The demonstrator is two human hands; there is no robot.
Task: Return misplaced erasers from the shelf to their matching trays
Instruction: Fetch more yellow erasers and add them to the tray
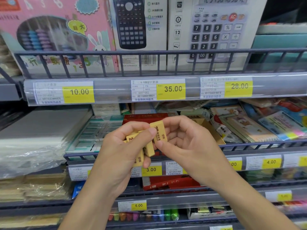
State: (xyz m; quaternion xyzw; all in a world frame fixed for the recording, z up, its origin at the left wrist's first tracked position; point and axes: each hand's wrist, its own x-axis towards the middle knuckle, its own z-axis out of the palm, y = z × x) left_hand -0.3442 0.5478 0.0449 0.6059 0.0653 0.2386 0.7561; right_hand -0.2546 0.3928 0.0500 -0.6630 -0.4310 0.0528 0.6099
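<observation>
Both hands are blocking the red tray (144, 117): left hand (123, 146) clutching several yellow erasers (141, 146), right hand (184, 140) pinching one eraser (159, 131), before grey store shelves (149, 75).

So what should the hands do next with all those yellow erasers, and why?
Probably carry them to the red tray just behind. The left hand already grips several yellow erasers, and the right hand pinches one more against the bunch, so nothing is in a tray yet. Whether that tray matches is unclear.
</observation>
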